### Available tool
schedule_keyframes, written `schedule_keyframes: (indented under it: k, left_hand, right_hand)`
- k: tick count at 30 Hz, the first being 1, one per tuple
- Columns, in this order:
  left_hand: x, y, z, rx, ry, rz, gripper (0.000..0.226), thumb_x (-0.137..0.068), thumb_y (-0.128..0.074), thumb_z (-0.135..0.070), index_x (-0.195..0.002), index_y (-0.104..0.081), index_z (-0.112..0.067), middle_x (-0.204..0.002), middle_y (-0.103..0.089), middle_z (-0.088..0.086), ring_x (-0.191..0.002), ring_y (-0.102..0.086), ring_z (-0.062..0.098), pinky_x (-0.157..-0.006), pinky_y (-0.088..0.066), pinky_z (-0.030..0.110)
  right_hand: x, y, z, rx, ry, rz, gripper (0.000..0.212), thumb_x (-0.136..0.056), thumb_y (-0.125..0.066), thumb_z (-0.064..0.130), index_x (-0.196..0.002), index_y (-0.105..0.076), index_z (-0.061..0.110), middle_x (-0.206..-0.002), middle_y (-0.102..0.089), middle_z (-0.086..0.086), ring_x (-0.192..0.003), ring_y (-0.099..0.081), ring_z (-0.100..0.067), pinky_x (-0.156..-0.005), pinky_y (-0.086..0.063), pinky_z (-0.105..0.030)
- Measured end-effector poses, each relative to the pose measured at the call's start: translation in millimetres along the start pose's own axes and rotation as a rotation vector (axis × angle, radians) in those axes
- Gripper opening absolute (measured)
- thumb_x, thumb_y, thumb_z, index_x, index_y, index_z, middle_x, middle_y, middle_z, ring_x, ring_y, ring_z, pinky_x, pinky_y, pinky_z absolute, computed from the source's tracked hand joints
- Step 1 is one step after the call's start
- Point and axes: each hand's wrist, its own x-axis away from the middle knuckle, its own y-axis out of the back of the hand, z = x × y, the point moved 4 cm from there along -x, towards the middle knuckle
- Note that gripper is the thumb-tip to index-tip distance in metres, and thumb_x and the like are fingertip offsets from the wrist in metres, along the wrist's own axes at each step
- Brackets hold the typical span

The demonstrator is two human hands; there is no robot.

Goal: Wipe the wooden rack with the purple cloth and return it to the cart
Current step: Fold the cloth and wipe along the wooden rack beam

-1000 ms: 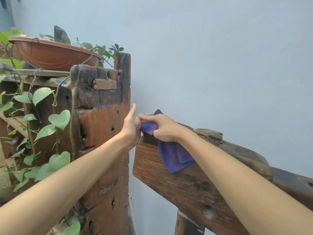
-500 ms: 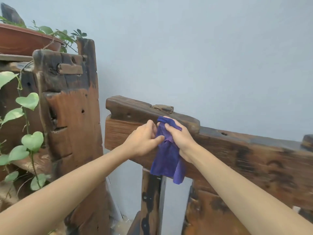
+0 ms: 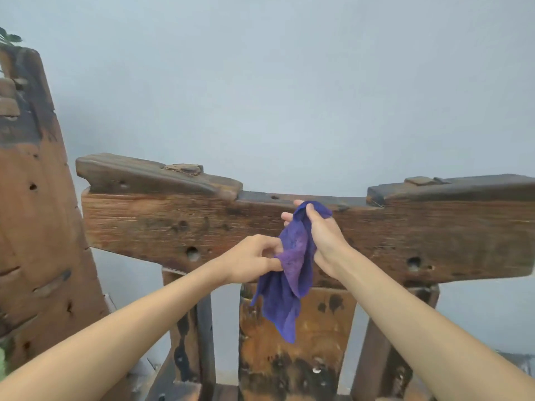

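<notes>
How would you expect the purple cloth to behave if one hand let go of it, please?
The purple cloth looks floppy: it folds and hangs limp below the right hand and left hand. It probably weighs little, as fingertip pinches hold it. It would likely just droop, not slip free.

1. We can't see the right end of the wooden rack; its top beam runs straight off the picture's right edge.
2. The purple cloth covers part of the beam and the middle slat, so that wood's a mystery to us.
3. Our right hand wraps the cloth's top, and the fingertips mostly vanish behind the folds.
4. Left hand pinches the cloth's edge, but the bunched fabric hides how much it's got.
5. The tall wooden post on the left is cropped by the frame.
6. The rack's legs get chopped off at the bottom.
</notes>
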Motion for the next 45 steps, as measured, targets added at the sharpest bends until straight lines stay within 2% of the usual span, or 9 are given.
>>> schedule_keyframes:
  k: [5,10,17,23,26,31,38,42,45]
  left_hand:
    - [-5,-26,-8,0.127,0.046,0.059,0.020,-0.083,-0.063,-0.007,-0.068,-0.051,-0.013,-0.063,-0.048,-0.002,-0.055,-0.037,0.011,-0.051,-0.028,0.025]
    - [-1,-38,4,0.181,0.115,0.096,0.019,-0.081,-0.067,-0.007,-0.072,-0.055,-0.017,-0.070,-0.054,-0.001,-0.065,-0.041,0.017,-0.056,-0.031,0.024]
    - [6,-25,31,0.350,0.188,-0.015,0.021,-0.078,-0.084,-0.006,-0.080,-0.064,-0.010,-0.077,-0.068,0.008,-0.074,-0.059,0.020,-0.071,-0.042,0.033]
    - [18,-18,46,-0.105,0.220,0.105,0.018,-0.077,-0.086,-0.021,-0.079,-0.071,-0.012,-0.078,-0.077,0.001,-0.071,-0.070,0.015,-0.074,-0.054,0.032]
    - [12,-21,26,-0.246,0.171,0.156,0.030,-0.081,-0.081,-0.044,-0.100,-0.071,-0.023,-0.101,-0.075,-0.008,-0.093,-0.071,0.009,-0.093,-0.057,0.037]
    - [-27,-34,-48,0.083,-0.058,0.075,0.063,-0.080,-0.079,-0.053,-0.135,-0.056,-0.033,-0.132,-0.065,-0.015,-0.122,-0.060,0.000,-0.108,-0.047,0.033]
    - [-37,-67,-33,0.001,-0.091,0.205,0.035,-0.083,-0.080,-0.047,-0.097,-0.072,-0.016,-0.096,-0.077,-0.007,-0.087,-0.073,0.012,-0.080,-0.059,0.037]
    - [-40,-21,2,0.055,-0.023,0.034,0.055,-0.084,-0.080,-0.043,-0.060,-0.046,-0.007,-0.057,-0.040,-0.003,-0.053,-0.033,0.014,-0.051,-0.027,0.030]
    - [-44,26,3,0.124,-0.069,-0.089,0.040,-0.084,-0.081,-0.038,-0.067,-0.068,-0.004,-0.056,-0.058,-0.005,-0.052,-0.048,0.010,-0.050,-0.037,0.027]
  right_hand:
    - [19,68,10,0.247,0.059,-0.075,0.028,-0.111,-0.042,0.031,-0.113,-0.068,0.023,-0.115,-0.075,-0.011,-0.105,-0.072,-0.021,-0.093,-0.055,-0.036]
    - [37,106,24,0.512,0.188,-0.096,0.028,-0.108,-0.047,0.039,-0.107,-0.075,0.032,-0.092,-0.077,0.023,-0.090,-0.071,0.003,-0.071,-0.051,-0.011]
    - [42,135,47,0.640,0.312,-0.178,0.028,-0.104,-0.052,0.038,-0.094,-0.076,0.030,-0.095,-0.078,0.003,-0.097,-0.070,-0.024,-0.083,-0.054,-0.039]
    - [37,132,60,0.581,0.363,-0.164,0.045,-0.099,-0.066,0.033,-0.072,-0.059,-0.002,-0.068,-0.050,-0.008,-0.069,-0.042,-0.017,-0.065,-0.033,-0.034]
    - [44,107,63,0.571,0.391,-0.053,0.025,-0.096,-0.072,0.033,-0.089,-0.078,0.010,-0.077,-0.075,0.004,-0.075,-0.065,-0.006,-0.069,-0.050,-0.025]
    - [57,69,60,0.607,0.400,0.094,0.020,-0.096,-0.072,0.035,-0.092,-0.079,0.016,-0.087,-0.080,-0.005,-0.079,-0.072,-0.009,-0.070,-0.055,-0.029]
    - [54,80,117,0.494,0.593,-0.049,0.013,-0.092,-0.076,0.036,-0.082,-0.080,0.027,-0.084,-0.077,0.012,-0.081,-0.067,-0.002,-0.077,-0.054,-0.021]
    - [43,146,137,0.452,0.610,-0.346,0.044,-0.085,-0.077,0.051,-0.083,-0.074,0.007,-0.079,-0.062,0.003,-0.076,-0.053,-0.010,-0.068,-0.044,-0.033]
    - [38,184,130,0.520,0.562,-0.461,0.049,-0.085,-0.077,0.051,-0.084,-0.073,0.002,-0.081,-0.063,0.001,-0.079,-0.052,-0.011,-0.070,-0.042,-0.034]
